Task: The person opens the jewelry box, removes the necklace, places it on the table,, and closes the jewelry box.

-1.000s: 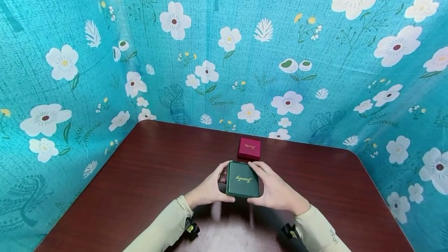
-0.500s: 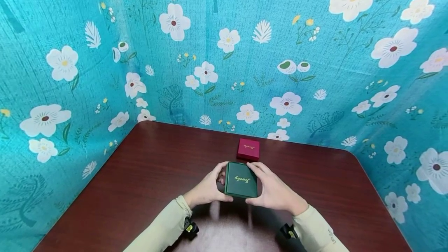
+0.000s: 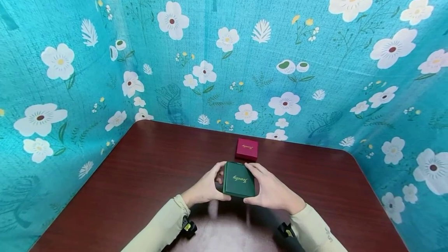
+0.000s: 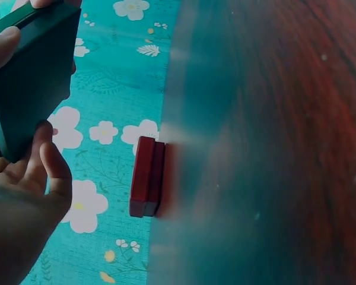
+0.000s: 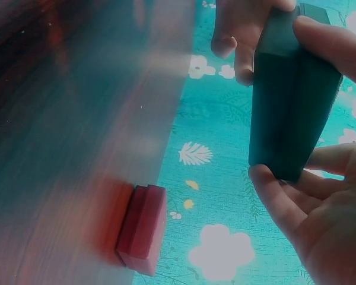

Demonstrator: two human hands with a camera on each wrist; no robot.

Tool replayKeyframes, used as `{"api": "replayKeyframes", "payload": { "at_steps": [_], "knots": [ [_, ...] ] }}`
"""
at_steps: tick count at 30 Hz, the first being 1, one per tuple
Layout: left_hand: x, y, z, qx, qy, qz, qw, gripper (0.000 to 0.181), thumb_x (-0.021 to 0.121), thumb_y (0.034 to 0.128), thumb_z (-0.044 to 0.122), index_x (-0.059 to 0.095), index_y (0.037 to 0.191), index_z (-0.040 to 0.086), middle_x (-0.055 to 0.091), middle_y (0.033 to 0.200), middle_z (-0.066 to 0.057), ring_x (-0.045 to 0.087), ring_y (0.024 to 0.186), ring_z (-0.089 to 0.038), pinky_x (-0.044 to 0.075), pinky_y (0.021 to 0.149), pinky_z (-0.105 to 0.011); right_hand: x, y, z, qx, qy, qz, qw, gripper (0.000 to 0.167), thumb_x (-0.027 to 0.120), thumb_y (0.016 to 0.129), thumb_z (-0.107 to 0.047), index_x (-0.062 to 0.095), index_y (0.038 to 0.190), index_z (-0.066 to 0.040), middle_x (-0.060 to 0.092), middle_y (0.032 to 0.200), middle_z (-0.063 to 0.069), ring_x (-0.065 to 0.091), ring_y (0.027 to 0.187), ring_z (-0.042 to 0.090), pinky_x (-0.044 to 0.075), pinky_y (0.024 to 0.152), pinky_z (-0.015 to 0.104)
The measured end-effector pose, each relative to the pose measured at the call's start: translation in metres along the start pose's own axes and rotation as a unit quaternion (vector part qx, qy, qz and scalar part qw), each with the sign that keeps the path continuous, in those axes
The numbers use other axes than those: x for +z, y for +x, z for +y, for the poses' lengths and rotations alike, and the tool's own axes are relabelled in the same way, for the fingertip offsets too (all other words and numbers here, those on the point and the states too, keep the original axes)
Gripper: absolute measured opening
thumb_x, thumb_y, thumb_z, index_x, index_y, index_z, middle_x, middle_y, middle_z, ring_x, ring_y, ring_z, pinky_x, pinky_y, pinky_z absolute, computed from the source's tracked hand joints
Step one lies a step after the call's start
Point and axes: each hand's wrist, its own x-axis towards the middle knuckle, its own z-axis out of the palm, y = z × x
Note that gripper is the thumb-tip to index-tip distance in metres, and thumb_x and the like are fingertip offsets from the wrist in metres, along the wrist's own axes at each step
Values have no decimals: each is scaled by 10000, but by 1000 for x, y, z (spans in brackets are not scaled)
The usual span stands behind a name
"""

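A dark green jewelry box (image 3: 239, 186) with gold lettering on its lid is held up above the table between both hands. My left hand (image 3: 206, 188) grips its left side, thumb at the near corner and a finger at the far one. On the right side my right hand (image 3: 274, 189) holds it the same way. The lid looks closed in the head view. Both wrist views show the green box (image 4: 38, 77) raised off the tabletop, with fingertips at its edges. Behind it, a smaller red jewelry box (image 3: 247, 149) sits on the table.
The dark reddish-brown table (image 3: 157, 158) has a glossy top that reflects light near its front. A turquoise cloth (image 3: 210, 108) with white flowers hangs along the back and sides. In the right wrist view the red box (image 5: 143, 228) rests near the table's far edge.
The whole scene shifts slightly left in the head view. Both hands keep the same hold on the green jewelry box, and the red box stays in place.
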Motion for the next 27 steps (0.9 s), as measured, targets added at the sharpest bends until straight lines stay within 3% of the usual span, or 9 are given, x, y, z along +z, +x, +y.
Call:
{"api": "replayKeyframes", "payload": {
  "at_steps": [7, 18, 23, 25, 27],
  "knots": [
    [2, 2, -4, 53, 162, 217, 9996, 920, 869, 671, 187, 318, 1406, 139, 504, 1145, 6, 516, 901, -151, 451, 801, -296, 2, 2, 2, -171, 58, 254, 9995, 995, 868, 617, -423, 394, 1414, -63, 428, 1313, -12, 455, 1135, 141, 483, 881, 371],
    [0, -1, -2, 31, -132, 136, 9998, 893, 849, 688, 138, 315, 1403, 128, 488, 1198, -20, 526, 947, -187, 443, 832, -314, -5, 2, 2, 89, 488, -52, 9988, 968, 854, 636, -420, 392, 1431, -114, 412, 1319, -87, 456, 1124, 97, 489, 867, 363],
    [-3, -1, -2, 114, 17, 222, 9997, 910, 837, 693, 149, 298, 1427, 177, 477, 1187, 12, 514, 954, -166, 446, 839, -317, -8, 2, 0, 77, 638, 134, 9978, 965, 859, 634, -405, 388, 1434, -142, 410, 1318, -94, 447, 1127, 109, 496, 850, 370],
    [-6, -4, 6, 118, 10, 253, 9996, 907, 832, 693, 130, 300, 1427, 147, 480, 1187, -14, 517, 958, -184, 447, 850, -355, -10, 2, 0, 121, 698, 226, 9972, 968, 864, 632, -393, 384, 1437, -152, 411, 1319, -97, 450, 1121, 112, 500, 837, 373],
    [-7, -5, 6, 76, 10, 302, 9995, 900, 833, 690, 116, 306, 1419, 141, 479, 1195, -15, 527, 966, -188, 449, 857, -362, -12, 1, 1, 185, 693, 295, 9970, 972, 865, 632, -389, 377, 1441, -162, 408, 1322, -103, 451, 1115, 110, 505, 820, 369]
  ]
}}
